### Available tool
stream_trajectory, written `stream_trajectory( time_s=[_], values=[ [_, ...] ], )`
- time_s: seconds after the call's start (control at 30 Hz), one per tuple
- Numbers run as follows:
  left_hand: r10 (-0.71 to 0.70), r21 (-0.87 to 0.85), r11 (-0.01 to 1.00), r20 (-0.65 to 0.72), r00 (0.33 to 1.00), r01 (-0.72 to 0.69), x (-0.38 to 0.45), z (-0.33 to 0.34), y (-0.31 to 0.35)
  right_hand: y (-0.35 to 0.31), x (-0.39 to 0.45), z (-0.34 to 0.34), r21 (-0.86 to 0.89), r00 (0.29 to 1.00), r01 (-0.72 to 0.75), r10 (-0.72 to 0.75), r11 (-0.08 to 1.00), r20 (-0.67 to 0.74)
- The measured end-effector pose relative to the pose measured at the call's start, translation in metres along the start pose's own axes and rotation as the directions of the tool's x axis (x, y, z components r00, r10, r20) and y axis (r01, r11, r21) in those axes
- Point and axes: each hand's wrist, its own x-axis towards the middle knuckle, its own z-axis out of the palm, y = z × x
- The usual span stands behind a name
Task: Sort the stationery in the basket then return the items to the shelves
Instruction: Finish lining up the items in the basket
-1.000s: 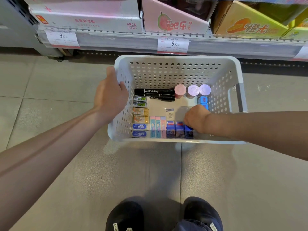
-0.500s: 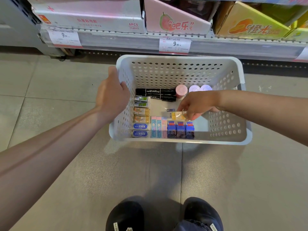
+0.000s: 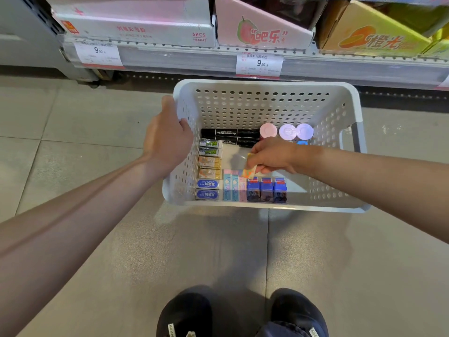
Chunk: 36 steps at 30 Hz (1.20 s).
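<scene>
- White plastic basket point(image 3: 267, 110) w/ round-hole walls, smooth rolled rim, sits on grey tiled floor point(image 3: 97, 239) just in front of shelf point(image 3: 194, 59) edge.
- Left hand point(image 3: 167, 139) grips basket's left rim, thumb outside, fingers curled over the edge.
- Right hand point(image 3: 272, 156) reaches in over right wall, fingers pinching a small orange-yellow packet point(image 3: 250, 170), glossy wrap, held above the near row, not touching floor of basket.
- Left wall column: green-label erasers point(image 3: 211, 147), tan boxed erasers point(image 3: 209, 167), blue-white erasers point(image 3: 208, 189), all flat rect blocks packed tight vs wall.
- Near wall row: pastel slim boxes point(image 3: 233, 188), then three dark blue boxes point(image 3: 266, 190) upright, side by side.
- Two black markers point(image 3: 230, 136), cylinders, lie lengthwise toward far side.
- Three round lids point(image 3: 288, 132), one pink, two lilac, in a row right of markers; small blue item behind wrist, can't tell what.
- Open room: bare patch mid-basket between rows, and near right corner beside the blue boxes.
- Shelf holds cardboard display boxes point(image 3: 262, 27); price tags point(image 3: 259, 63) on its front strip.
- Dark shoes point(image 3: 187, 312) at bottom edge, well apart from basket.
</scene>
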Motion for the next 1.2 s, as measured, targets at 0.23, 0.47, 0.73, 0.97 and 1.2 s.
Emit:
stream_trajectory(
  time_s=[0.23, 0.47, 0.73, 0.97, 1.2],
  values=[
    [-0.002, -0.01, 1.0, 0.015, 1.0, 0.002, -0.001, -0.002, 0.002, -0.011, 0.02, 0.04, 0.421, 0.986, -0.163, 0.163, 0.892, 0.036],
    [-0.002, 0.001, 1.0, 0.013, 1.0, 0.002, -0.001, -0.002, 0.002, -0.015, 0.039, 0.058, 0.177, 0.971, -0.223, 0.234, 0.958, -0.043],
    [0.009, -0.012, 1.0, 0.01, 1.0, -0.009, -0.001, -0.001, 0.001, -0.014, 0.063, 0.073, 0.148, 0.965, -0.211, 0.23, 0.966, -0.126],
    [0.002, 0.001, 1.0, -0.005, 1.0, -0.002, -0.001, 0.001, 0.001, -0.012, 0.058, 0.069, -0.072, 0.992, -0.111, 0.107, 0.991, -0.065],
    [-0.011, 0.008, 1.0, -0.011, 1.0, 0.011, -0.001, 0.002, 0.001, -0.016, 0.048, 0.066, 0.487, 0.975, -0.217, 0.215, 0.846, 0.061]
  ],
)
